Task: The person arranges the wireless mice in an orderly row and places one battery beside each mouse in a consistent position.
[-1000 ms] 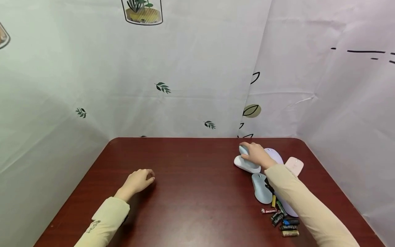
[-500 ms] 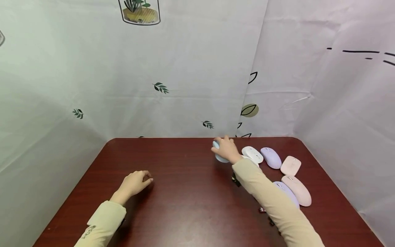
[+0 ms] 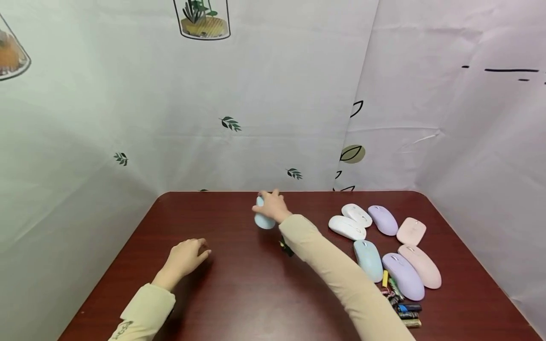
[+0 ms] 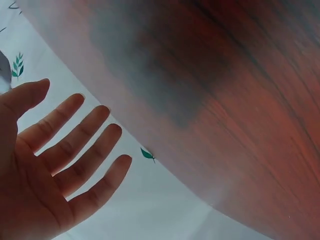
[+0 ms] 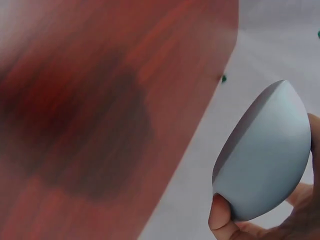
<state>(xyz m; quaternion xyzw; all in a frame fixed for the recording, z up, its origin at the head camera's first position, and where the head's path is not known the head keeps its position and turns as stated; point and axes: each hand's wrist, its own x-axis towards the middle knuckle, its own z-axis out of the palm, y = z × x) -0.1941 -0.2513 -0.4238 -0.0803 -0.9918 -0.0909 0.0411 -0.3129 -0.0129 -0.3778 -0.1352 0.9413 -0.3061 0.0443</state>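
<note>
My right hand [image 3: 273, 206] grips a light blue computer mouse [image 3: 265, 220] above the far middle of the table. In the right wrist view the mouse [image 5: 267, 155] is tilted, held between the thumb and the fingers, with the table edge behind it. My left hand [image 3: 184, 259] hovers over the left part of the table and holds nothing. The left wrist view shows that hand [image 4: 65, 160] with its fingers spread and loosely bent.
On the right of the dark red table [image 3: 239, 293] lie two white mice [image 3: 347, 228], another light blue mouse [image 3: 368, 260], two purple mice [image 3: 404, 276] and two pink mice [image 3: 420, 266]. Several batteries [image 3: 409, 308] lie in front, partly behind my right sleeve. A printed cloth stands behind.
My right hand has lifted the light blue mouse from beside the white mice and carried it left to the far middle. The left hand has barely moved.
</note>
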